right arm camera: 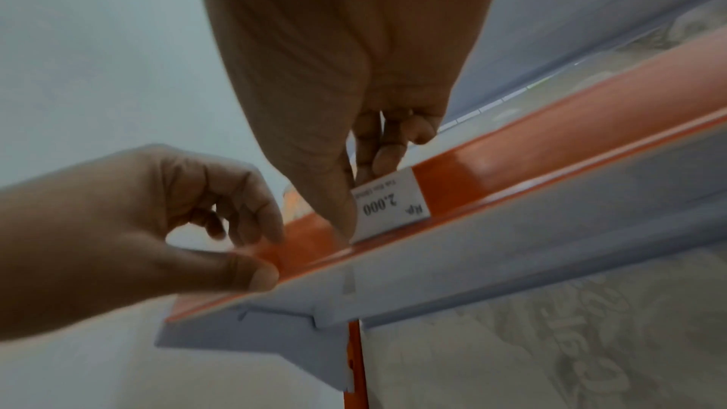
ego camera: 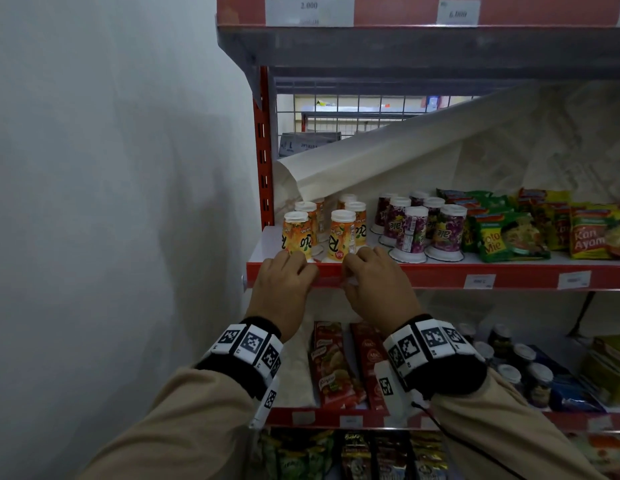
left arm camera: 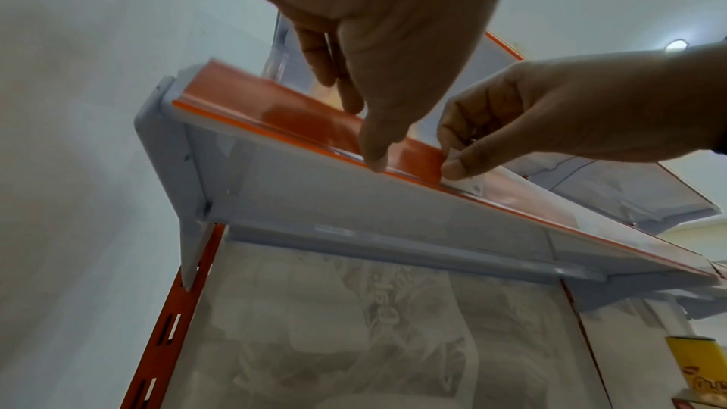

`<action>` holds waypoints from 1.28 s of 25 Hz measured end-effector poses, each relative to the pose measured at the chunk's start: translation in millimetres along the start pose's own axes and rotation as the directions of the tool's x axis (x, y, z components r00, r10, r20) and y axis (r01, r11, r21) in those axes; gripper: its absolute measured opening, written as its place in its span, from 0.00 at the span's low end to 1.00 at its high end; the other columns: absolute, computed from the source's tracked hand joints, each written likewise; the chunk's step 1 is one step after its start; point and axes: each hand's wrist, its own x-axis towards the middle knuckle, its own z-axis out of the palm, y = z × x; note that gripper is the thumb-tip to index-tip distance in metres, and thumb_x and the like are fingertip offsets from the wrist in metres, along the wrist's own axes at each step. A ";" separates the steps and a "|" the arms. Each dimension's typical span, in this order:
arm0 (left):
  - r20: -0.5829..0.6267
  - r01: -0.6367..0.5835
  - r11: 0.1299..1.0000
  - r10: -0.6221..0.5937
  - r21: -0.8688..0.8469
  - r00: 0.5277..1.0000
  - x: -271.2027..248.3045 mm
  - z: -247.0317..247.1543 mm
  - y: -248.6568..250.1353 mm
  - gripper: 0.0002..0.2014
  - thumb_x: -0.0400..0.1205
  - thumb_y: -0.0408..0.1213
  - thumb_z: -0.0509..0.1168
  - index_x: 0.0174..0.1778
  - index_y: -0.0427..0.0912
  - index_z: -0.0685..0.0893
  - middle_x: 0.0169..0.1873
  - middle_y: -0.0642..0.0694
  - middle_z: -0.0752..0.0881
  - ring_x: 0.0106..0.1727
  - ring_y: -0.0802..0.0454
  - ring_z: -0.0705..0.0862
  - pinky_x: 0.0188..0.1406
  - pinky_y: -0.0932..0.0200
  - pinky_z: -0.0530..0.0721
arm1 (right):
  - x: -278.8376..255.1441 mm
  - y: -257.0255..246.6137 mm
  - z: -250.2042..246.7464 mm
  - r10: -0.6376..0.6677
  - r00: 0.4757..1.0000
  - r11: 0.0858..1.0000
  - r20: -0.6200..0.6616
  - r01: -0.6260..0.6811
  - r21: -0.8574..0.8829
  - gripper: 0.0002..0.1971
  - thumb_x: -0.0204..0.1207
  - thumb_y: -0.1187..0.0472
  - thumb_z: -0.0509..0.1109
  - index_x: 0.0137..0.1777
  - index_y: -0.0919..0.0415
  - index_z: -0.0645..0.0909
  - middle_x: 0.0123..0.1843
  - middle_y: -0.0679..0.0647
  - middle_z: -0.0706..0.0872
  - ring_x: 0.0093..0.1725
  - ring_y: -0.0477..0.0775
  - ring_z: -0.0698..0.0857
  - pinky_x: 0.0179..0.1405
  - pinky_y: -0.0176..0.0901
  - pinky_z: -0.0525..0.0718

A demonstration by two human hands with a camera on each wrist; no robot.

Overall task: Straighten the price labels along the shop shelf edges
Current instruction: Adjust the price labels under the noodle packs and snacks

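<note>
Dim cool light, soft motion blur (wrist views), bowed wide-angle edges

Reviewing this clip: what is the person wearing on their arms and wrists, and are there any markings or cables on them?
Both hands are bare: left hand, right hand. Each arm has a long beige sleeve. Over each wrist sits a black band carrying white square tiles printed with black-and-white coded markers. A thin black cable runs from the right wristband down along the sleeve.

Orange cups [ego camera: 313, 233], purple cups [ego camera: 419, 230], noodle packs [ego camera: 509, 233] on shelf.
</note>
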 end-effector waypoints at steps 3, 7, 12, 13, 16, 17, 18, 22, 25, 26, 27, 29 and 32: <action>0.034 0.073 0.997 -0.074 0.016 0.997 0.5 -3.5 2.6 0.13 0.65 0.33 0.79 0.41 0.45 0.84 0.39 0.48 0.82 0.41 0.45 0.80 0.40 0.54 0.70 | 7.3 9.2 -13.8 0.060 0.997 0.951 0.044 -0.071 0.301 0.04 0.73 0.64 0.72 0.44 0.57 0.79 0.42 0.52 0.84 0.46 0.54 0.79 0.42 0.44 0.76; 0.069 0.213 0.976 -0.209 -0.042 0.975 1.7 -8.7 7.4 0.07 0.71 0.43 0.71 0.43 0.53 0.83 0.43 0.55 0.81 0.47 0.49 0.78 0.46 0.54 0.57 | 6.9 15.9 -19.6 0.279 0.960 0.667 -0.012 -0.185 0.722 0.09 0.72 0.69 0.75 0.49 0.58 0.83 0.42 0.53 0.87 0.41 0.49 0.85 0.41 0.40 0.85; 0.086 0.348 0.922 -0.338 -0.169 0.937 4.8 -7.6 14.9 0.15 0.80 0.57 0.52 0.53 0.58 0.80 0.46 0.60 0.81 0.50 0.55 0.77 0.51 0.53 0.58 | -3.9 1.0 -7.9 0.380 0.919 0.293 0.102 -0.225 0.929 0.17 0.72 0.73 0.74 0.59 0.64 0.80 0.44 0.53 0.84 0.41 0.48 0.85 0.38 0.33 0.85; 0.103 0.375 0.907 -0.362 -0.191 0.927 4.2 -5.9 14.7 0.15 0.82 0.60 0.51 0.55 0.59 0.79 0.48 0.60 0.81 0.51 0.55 0.76 0.52 0.52 0.58 | -5.2 -2.5 -5.3 0.376 0.920 0.250 0.115 -0.220 0.943 0.17 0.71 0.74 0.74 0.60 0.66 0.79 0.45 0.56 0.85 0.43 0.50 0.86 0.41 0.36 0.86; 0.131 0.396 0.890 -0.375 -0.225 0.918 1.6 0.0 11.2 0.12 0.83 0.60 0.56 0.52 0.61 0.79 0.50 0.59 0.81 0.54 0.53 0.76 0.52 0.52 0.56 | -7.4 -10.3 2.4 0.346 0.930 0.225 0.123 -0.210 0.952 0.16 0.71 0.73 0.75 0.58 0.69 0.79 0.46 0.61 0.85 0.45 0.55 0.87 0.49 0.50 0.89; 0.127 0.392 0.890 -0.371 -0.234 0.920 1.2 1.4 10.2 0.10 0.82 0.58 0.57 0.51 0.60 0.79 0.49 0.59 0.81 0.53 0.53 0.76 0.52 0.52 0.56 | -7.5 -10.4 4.3 0.346 0.933 0.285 0.100 -0.206 0.936 0.13 0.72 0.71 0.75 0.56 0.68 0.81 0.43 0.58 0.85 0.44 0.53 0.86 0.49 0.49 0.88; 0.122 0.388 0.889 -0.369 -0.242 0.921 0.8 2.0 9.3 0.09 0.82 0.57 0.59 0.49 0.60 0.79 0.48 0.59 0.81 0.53 0.52 0.76 0.52 0.52 0.56 | -7.6 -9.0 5.1 0.348 0.935 0.388 0.061 -0.203 0.899 0.10 0.73 0.69 0.75 0.53 0.66 0.83 0.40 0.54 0.86 0.42 0.50 0.86 0.48 0.48 0.88; 0.103 0.365 0.901 -0.350 -0.237 0.931 0.0 0.6 6.6 0.07 0.81 0.57 0.61 0.49 0.60 0.80 0.47 0.60 0.81 0.51 0.54 0.76 0.50 0.54 0.55 | -5.0 3.5 1.0 0.299 0.953 0.681 -0.053 -0.175 0.712 0.03 0.75 0.65 0.73 0.47 0.57 0.87 0.38 0.49 0.88 0.40 0.44 0.87 0.42 0.39 0.85; 0.123 0.358 0.909 -0.338 -0.213 0.933 -0.6 0.1 5.6 0.10 0.79 0.56 0.64 0.55 0.62 0.79 0.50 0.60 0.82 0.54 0.54 0.76 0.52 0.53 0.56 | 1.8 11.9 -3.0 0.313 0.928 0.748 -0.200 -0.111 0.654 0.04 0.76 0.62 0.73 0.46 0.52 0.87 0.40 0.41 0.87 0.40 0.38 0.84 0.39 0.30 0.82; 0.133 0.370 0.902 -0.348 -0.222 0.928 -0.2 -0.3 5.5 0.12 0.78 0.56 0.65 0.56 0.63 0.78 0.50 0.61 0.82 0.54 0.54 0.76 0.52 0.53 0.56 | 4.8 13.0 -3.9 0.297 0.924 0.771 -0.239 -0.085 0.631 0.04 0.76 0.61 0.72 0.46 0.51 0.87 0.41 0.38 0.85 0.40 0.38 0.83 0.38 0.28 0.80; 0.139 0.387 0.889 -0.363 -0.244 0.921 0.0 -0.9 5.2 0.14 0.78 0.55 0.66 0.58 0.63 0.77 0.49 0.61 0.82 0.54 0.55 0.76 0.53 0.53 0.56 | 7.3 13.8 -3.5 0.268 0.930 0.788 -0.253 -0.061 0.612 0.04 0.75 0.61 0.72 0.45 0.51 0.87 0.40 0.36 0.84 0.40 0.37 0.83 0.37 0.25 0.78; 0.153 0.412 0.868 -0.384 -0.277 0.911 1.5 -2.5 4.7 0.17 0.77 0.55 0.67 0.61 0.64 0.75 0.46 0.62 0.83 0.54 0.58 0.75 0.53 0.52 0.58 | 11.1 15.0 -1.3 0.208 0.955 0.801 -0.212 -0.042 0.598 0.05 0.75 0.62 0.73 0.45 0.51 0.87 0.39 0.35 0.83 0.39 0.36 0.82 0.37 0.25 0.77; 0.162 0.377 0.905 -0.349 -0.196 0.923 3.2 -3.7 4.2 0.15 0.80 0.55 0.64 0.62 0.65 0.76 0.49 0.62 0.82 0.55 0.56 0.75 0.53 0.51 0.58 | 13.6 15.4 3.2 0.154 0.980 0.817 -0.123 -0.057 0.574 0.04 0.75 0.62 0.73 0.45 0.52 0.88 0.40 0.42 0.86 0.37 0.41 0.83 0.39 0.40 0.83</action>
